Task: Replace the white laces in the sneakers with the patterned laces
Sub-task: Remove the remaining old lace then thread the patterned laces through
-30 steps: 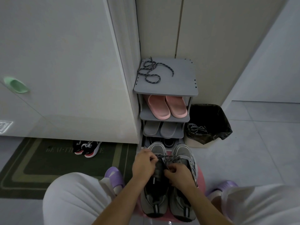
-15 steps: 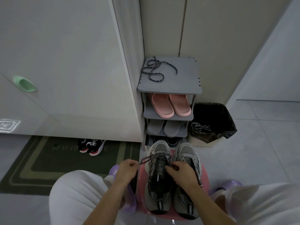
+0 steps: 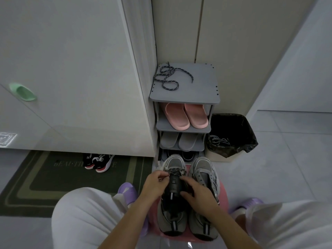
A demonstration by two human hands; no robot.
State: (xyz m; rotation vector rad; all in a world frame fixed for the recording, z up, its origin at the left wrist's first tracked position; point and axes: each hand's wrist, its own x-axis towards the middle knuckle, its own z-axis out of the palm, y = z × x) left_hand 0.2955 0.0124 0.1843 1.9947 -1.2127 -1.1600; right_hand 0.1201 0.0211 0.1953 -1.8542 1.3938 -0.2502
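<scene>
Quick headcount from where you're sitting: two grey sneakers side by side on one pink stool (image 3: 223, 196) between your knees, toes pointing away from you. The left sneaker (image 3: 172, 218) has a patterned lace (image 3: 175, 171) crossed through its front eyelets; the right sneaker (image 3: 203, 174) shows bare eyelets. Your left hand (image 3: 156, 184) has its fingers (image 3: 163, 174) pinched on that lace at the shoe's left edge. Your right hand (image 3: 199, 196) lies over the tongue side with the fingers loosely bent, and I can't tell if it's got a lace end or is just resting on the shoe.

One spare patterned lace (image 3: 168, 76) sits coiled on the top of the grey shoe rack (image 3: 201, 94), well away from your hands. The white laces (image 3: 218, 141) are bunched up in the black-bagged bin (image 3: 235, 141) right beside the rack.

Other stuff: one pair of pink slippers (image 3: 186, 115), one pair of grey slippers (image 3: 179, 141) a shelf lower, dark shoes (image 3: 186, 155) at the bottom, half hidden by the sneaker toes. One black-and-red pair (image 3: 98, 160) sits on the green doormat (image 3: 53, 178).
</scene>
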